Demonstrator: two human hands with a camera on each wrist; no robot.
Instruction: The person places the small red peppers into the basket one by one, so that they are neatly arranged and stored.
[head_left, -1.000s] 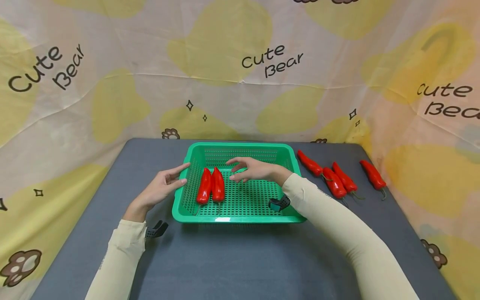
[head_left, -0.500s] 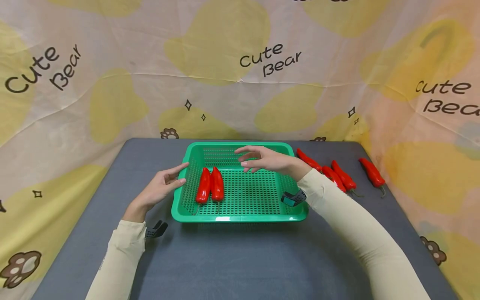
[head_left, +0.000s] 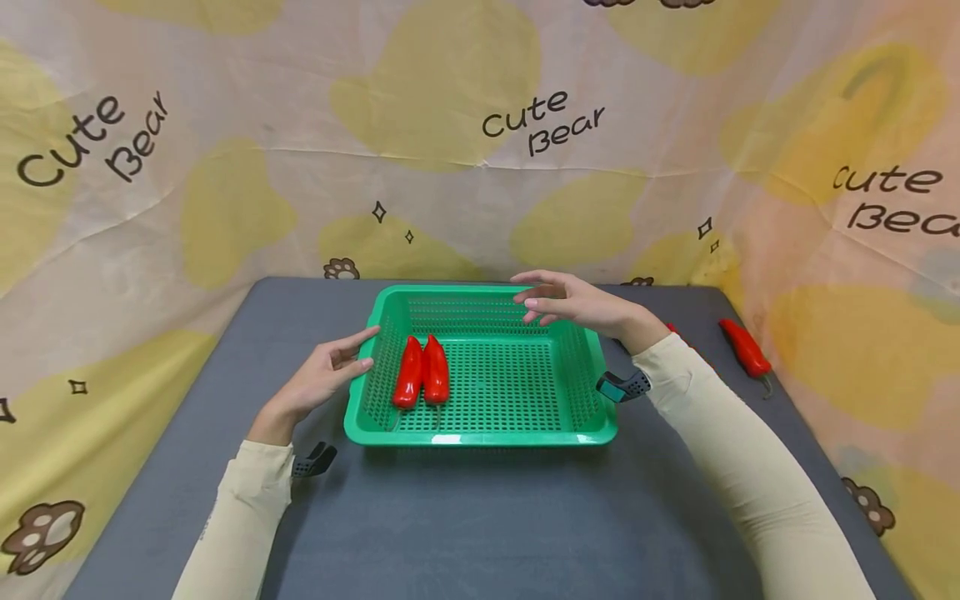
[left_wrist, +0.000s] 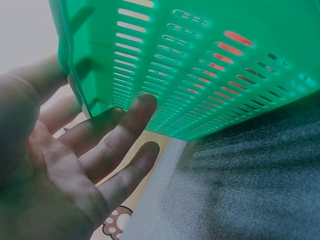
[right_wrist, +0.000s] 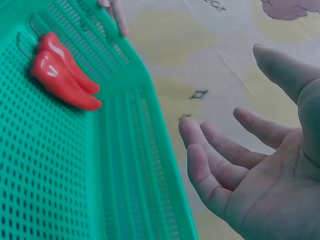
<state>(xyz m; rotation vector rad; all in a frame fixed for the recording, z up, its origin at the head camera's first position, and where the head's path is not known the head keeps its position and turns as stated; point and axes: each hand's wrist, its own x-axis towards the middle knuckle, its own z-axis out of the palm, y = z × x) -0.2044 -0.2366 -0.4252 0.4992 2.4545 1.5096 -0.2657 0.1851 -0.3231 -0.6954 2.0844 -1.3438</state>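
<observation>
The green plastic basket (head_left: 480,438) stands on the table, with two red peppers (head_left: 408,372) side by side in its left part. At the basket's left rim, my left hand (head_left: 322,379) rests its thumb and index finger on the edge. In the left wrist view, the other fingers (left_wrist: 135,117) extend fairly straight beside the slotted outer wall. My right hand (head_left: 581,304) hovers over the basket's back right corner and holds nothing. Its fingers (right_wrist: 200,165) are loosely bent and spread, apart from the rim in the right wrist view.
Right of the basket, one red pepper (head_left: 746,346) lies near the table's right edge. Another pepper (head_left: 672,327) shows only in part past my right forearm. A printed cloth (head_left: 450,208) hangs behind the grey table (head_left: 480,525).
My right hand has moved right and back, from over the middle of the basket to its back right corner, its forearm now covering most of the nearer loose peppers. My left hand stays put.
</observation>
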